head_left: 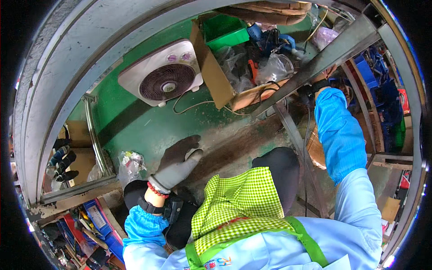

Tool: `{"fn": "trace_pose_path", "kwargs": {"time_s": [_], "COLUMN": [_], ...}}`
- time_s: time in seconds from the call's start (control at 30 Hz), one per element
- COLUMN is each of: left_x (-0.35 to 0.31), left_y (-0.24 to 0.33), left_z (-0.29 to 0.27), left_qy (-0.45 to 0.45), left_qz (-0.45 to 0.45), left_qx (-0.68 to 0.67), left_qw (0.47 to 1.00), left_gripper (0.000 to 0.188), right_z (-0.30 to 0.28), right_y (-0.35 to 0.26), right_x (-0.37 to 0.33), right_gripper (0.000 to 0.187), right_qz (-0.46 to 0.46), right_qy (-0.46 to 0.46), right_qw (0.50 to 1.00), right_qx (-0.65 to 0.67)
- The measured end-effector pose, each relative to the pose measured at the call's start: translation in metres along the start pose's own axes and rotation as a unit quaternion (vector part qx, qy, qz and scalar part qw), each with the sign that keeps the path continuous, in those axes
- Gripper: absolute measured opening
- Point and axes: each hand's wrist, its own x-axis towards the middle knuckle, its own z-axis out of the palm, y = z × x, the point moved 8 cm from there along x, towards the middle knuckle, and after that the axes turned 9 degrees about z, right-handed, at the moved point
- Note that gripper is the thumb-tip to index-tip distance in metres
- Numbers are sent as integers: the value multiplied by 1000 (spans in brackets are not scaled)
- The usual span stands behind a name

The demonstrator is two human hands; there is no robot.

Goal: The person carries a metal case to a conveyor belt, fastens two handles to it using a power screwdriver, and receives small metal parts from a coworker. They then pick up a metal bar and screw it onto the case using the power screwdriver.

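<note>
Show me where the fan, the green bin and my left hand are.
Fan [156,80]: head view, on its round dark grille.
Green bin [229,39]: head view, on its near side wall.
Left hand [177,172]: head view, on the grey glove covering it.

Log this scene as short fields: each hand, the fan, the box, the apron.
Left hand: gray-gloved, nothing visibly held
Right hand: mostly hidden at slanted metal beam; grip unclear
Box fan: white, round-grilled, on green floor
Cardboard box: right of fan, clear plastic bags inside
Apron: green-checked, over lap
</note>
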Motion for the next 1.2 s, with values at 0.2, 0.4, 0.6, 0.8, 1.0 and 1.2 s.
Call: {"fn": "trace_pose_path", "kwargs": {"time_s": [0.2,0.4,0.6,0.8,1.0,1.2], "left_x": [0,-4,-24,-32,-29,-40], "left_y": [-5,13,4,-4,-24,-47], "left_z": [8,4,-9,-7,8,4], "left_qy": [-2,-3,1,-22,-67,-112], "left_qz": [-35,40,18,0,-27,-76], "left_qx": [-68,-3,22,4,-22,26], "left_qw": [997,999,1000,1000,997,990], "left_gripper": [45,43,47,46,44,42], "right_z": [-53,-69,-30,-11,97,115], "right_y": [-9,-10,-26,-52,-95,152], "right_x": [-48,-52,10,-64,-281,-298], "right_gripper": [46,43,43,37,42,27], "right_qz": [-33,-74,-184,-232,-292,40], "right_qy": [95,158,91,217,198,68], "right_qw": [995,982,979,910,890,929], "right_qx": [-29,-69,16,-268,-289,-360]}}
